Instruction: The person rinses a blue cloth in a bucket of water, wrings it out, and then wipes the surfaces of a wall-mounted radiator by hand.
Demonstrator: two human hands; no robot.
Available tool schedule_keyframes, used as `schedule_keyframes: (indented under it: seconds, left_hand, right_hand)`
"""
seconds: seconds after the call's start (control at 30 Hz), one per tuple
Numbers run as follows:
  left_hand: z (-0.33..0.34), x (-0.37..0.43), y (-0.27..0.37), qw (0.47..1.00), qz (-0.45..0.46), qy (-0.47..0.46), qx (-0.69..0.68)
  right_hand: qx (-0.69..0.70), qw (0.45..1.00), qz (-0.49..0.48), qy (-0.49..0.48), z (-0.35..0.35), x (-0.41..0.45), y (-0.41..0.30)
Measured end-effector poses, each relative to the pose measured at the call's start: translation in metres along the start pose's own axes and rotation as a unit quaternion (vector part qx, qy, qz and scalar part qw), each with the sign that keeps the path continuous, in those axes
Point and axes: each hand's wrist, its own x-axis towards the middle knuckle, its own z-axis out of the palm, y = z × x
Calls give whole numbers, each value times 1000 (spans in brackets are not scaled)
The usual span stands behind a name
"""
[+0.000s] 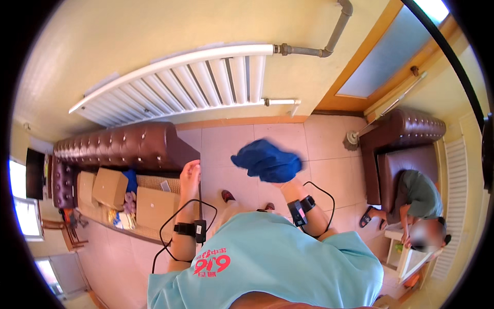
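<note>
A crumpled dark blue cloth (268, 160), slightly blurred, is held out over the tiled floor by my right hand (283, 183). The cloth covers most of that hand's fingers. My left hand (191, 175) is raised beside the near end of the brown tufted sofa (154, 145); its fingers are slightly curled and nothing shows in them. Each wrist wears a black strap with a small device and a black cable.
Cardboard boxes (157, 206), a plush toy and other items lie on the sofa. A white radiator (173, 87) lines the wall. At the right, a person (420, 197) sits on a brown armchair (409, 158) by a small white table; a mop (351, 140) leans nearby.
</note>
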Motion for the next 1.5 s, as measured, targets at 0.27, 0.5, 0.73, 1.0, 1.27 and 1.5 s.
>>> schedule_keyframes:
  seconds: [0.27, 0.5, 0.73, 1.0, 1.27, 1.5]
  left_hand:
    - [67, 66, 68, 886, 294, -280, 223]
    - [79, 143, 56, 860, 346, -287, 242]
    - [45, 209, 42, 944, 87, -174, 266]
    - [-4, 231, 20, 997, -8, -7, 75]
    - [13, 245, 28, 996, -89, 16, -11]
    - [22, 288, 38, 997, -44, -61, -15]
  right_hand:
    - [-52, 979, 197, 27, 51, 59, 89]
    - [-144, 983, 110, 33, 57, 119, 54]
    - [-82, 979, -116, 145, -45, 215, 14]
    - [259, 919, -174, 242, -151, 330, 52]
    - [357, 908, -130, 177, -148, 386, 101]
    - [378, 900, -107, 188, -129, 403, 119]
